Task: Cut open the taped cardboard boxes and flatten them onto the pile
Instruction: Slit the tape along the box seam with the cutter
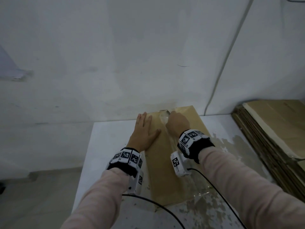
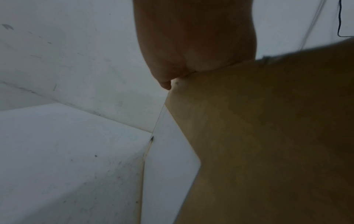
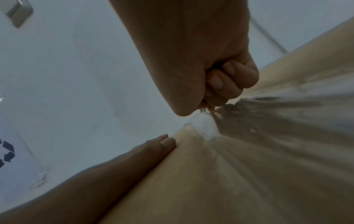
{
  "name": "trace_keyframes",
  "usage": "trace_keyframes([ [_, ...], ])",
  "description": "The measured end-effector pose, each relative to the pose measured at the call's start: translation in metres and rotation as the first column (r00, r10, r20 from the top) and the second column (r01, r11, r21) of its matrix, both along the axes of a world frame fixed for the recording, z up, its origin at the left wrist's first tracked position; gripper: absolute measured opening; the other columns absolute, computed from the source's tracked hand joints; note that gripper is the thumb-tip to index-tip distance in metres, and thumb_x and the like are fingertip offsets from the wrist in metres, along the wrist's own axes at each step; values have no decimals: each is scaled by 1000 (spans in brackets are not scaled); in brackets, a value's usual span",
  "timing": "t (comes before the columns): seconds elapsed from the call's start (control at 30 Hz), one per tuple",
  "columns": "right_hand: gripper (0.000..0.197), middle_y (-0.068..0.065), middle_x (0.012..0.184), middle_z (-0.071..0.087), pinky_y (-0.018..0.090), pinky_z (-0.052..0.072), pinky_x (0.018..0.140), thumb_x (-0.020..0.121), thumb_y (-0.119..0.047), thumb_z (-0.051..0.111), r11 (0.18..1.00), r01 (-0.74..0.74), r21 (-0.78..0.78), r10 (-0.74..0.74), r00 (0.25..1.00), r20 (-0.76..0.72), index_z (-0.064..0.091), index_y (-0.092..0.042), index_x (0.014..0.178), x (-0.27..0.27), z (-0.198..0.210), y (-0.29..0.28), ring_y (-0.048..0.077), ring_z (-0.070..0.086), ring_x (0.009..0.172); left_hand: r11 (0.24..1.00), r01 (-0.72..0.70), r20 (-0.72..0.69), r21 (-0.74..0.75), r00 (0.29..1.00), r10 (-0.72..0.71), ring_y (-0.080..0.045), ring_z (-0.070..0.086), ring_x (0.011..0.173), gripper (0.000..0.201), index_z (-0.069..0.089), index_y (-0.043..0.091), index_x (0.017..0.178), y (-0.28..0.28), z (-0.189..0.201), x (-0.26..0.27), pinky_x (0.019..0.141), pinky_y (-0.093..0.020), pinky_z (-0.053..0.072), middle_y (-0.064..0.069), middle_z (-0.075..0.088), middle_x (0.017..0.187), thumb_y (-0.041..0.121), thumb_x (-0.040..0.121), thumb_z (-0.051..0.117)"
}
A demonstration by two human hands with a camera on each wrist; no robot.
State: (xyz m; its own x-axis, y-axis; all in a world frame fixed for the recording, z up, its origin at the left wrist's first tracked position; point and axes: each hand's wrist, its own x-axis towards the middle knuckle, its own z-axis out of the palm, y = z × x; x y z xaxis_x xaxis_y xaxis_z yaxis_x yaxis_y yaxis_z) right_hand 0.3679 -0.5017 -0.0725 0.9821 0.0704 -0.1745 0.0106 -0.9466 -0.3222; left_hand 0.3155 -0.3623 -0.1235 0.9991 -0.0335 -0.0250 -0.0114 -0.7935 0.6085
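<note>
A brown cardboard box lies on the white table, its far end against the wall. A strip of clear tape runs along its middle seam, wrinkled and shiny. My left hand presses flat on the box's left half with straight fingers. My right hand is a fist at the seam's far end. In the right wrist view its thumb and curled fingers hold a small shiny cutter tip against the tape; the rest of the cutter is hidden.
A pile of flattened cardboard is stacked at the right, beside the table. The white wall stands directly behind the box. Black wrist cables trail over the table's worn near side. The floor drops away at left.
</note>
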Motion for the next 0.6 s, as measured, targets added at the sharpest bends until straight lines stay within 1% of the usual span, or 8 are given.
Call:
trace_keyframes([
  [0.17, 30, 17, 121, 57, 34, 45, 85, 93, -6, 43, 1000, 6, 24, -5, 1000, -15, 47, -1, 122, 0, 1, 1, 32, 55, 112, 1000, -5, -1, 12, 1000, 5, -17, -13, 146, 73, 14, 14, 152, 0, -1, 2, 116, -30, -3, -2, -5, 160, 50, 96, 42],
  [0.37, 34, 17, 126, 55, 33, 44, 88, 94, -6, 42, 1000, -27, 5, 27, 1000, -16, 45, 0, 127, -4, 4, -3, 31, 53, 116, 999, -13, 17, 45, 1000, 12, -18, -11, 146, 71, 16, 13, 152, -1, -1, 1, 116, -30, -2, -4, -3, 160, 50, 96, 40],
  [0.5, 40, 19, 124, 55, 33, 44, 85, 94, -6, 41, 998, -65, 1, 65, 998, -27, 40, -2, 134, -10, 3, -7, 33, 54, 113, 998, -15, 26, 62, 1000, 14, -18, -10, 146, 71, 16, 13, 152, -1, -2, 1, 116, -30, -2, -4, -2, 160, 50, 96, 40],
  [0.6, 37, 19, 124, 55, 33, 44, 86, 94, -7, 40, 996, -91, -4, 91, 995, -46, 45, 0, 130, -12, 3, -6, 33, 54, 113, 998, -13, 22, 65, 1000, 11, -18, -10, 146, 71, 15, 13, 152, -1, -2, 1, 116, -31, -1, -4, -2, 160, 50, 96, 39],
])
